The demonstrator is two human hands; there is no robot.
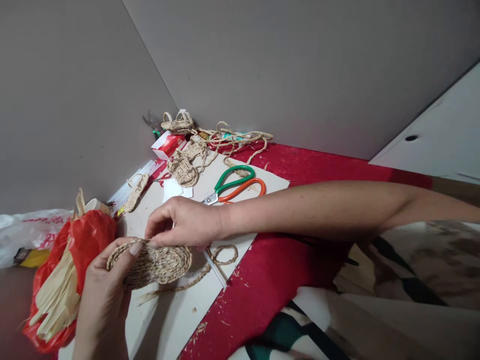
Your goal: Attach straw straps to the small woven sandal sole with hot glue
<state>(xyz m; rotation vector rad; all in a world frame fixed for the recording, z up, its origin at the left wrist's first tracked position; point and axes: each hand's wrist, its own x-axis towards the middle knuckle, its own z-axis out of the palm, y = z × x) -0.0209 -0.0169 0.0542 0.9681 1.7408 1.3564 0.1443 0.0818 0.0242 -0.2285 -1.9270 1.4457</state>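
Note:
My left hand is closed around one end of a woven straw shoe sole, its thumb pressed on the upper face. The sole is oval, narrowed in the middle, with coiled rows. Over its far edge, my right hand is closed in a pinch; whatever lies between those fingertips is hidden. A twisted straw cord runs beneath the sole and curls into a loop on the white board. Beside the loop lies a thin white stick. Scissors with one green and one orange handle rest behind my right wrist.
The white board lies on a red cloth strewn with straw bits. Small woven pieces, loose cords and a red-and-white box sit toward the grey wall corner. At left, a red plastic bag holds pale husks.

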